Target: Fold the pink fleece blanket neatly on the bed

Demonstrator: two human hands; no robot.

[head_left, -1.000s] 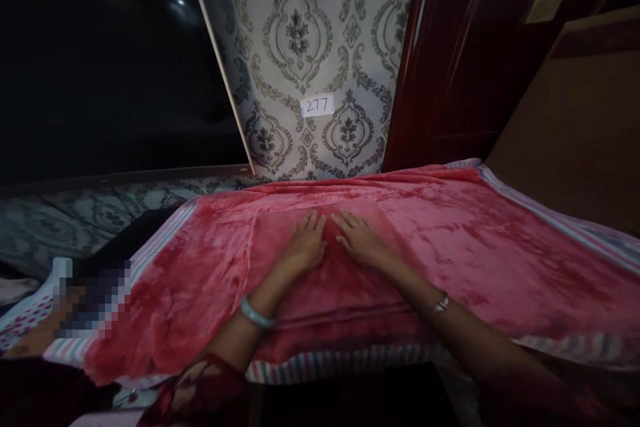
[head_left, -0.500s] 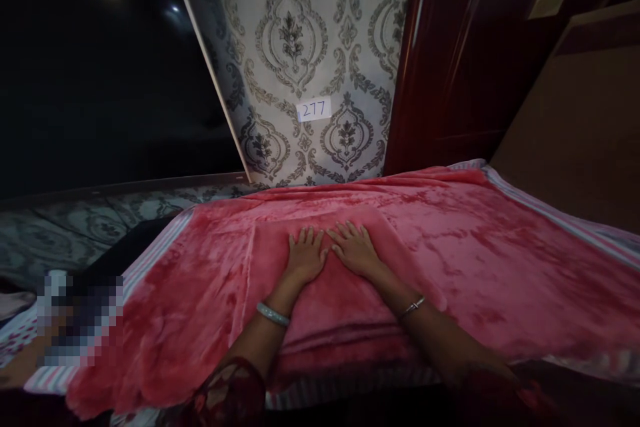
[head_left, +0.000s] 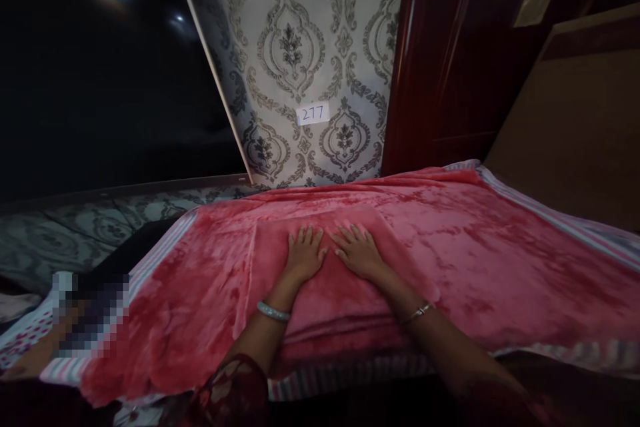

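Observation:
A folded red plush cloth (head_left: 345, 297) lies in front of me, its layered folds showing along the near edge. Flat on its upper half rests my left hand (head_left: 305, 255), fingers spread and pointing away from me. Beside it my right hand (head_left: 357, 252) presses on the same cloth, palm down with the fingers apart. The thumbs are close together but do not touch. Neither hand grasps anything. Under the folded cloth spreads a larger red plush blanket (head_left: 500, 267) with striped borders.
Patterned wallpaper (head_left: 295, 47) with a paper label (head_left: 313, 113) marked 277 rises behind. A dark screen (head_left: 110, 80) stands at the left. Dark red wood panelling (head_left: 440, 67) and a large brown board (head_left: 575, 107) are at the right. Another person's arm (head_left: 40, 350) shows at far left.
The view has shifted slightly. My right hand's fingers have slid a little to the right, widening the gap between the hands. My left hand stays in place on the folded cloth.

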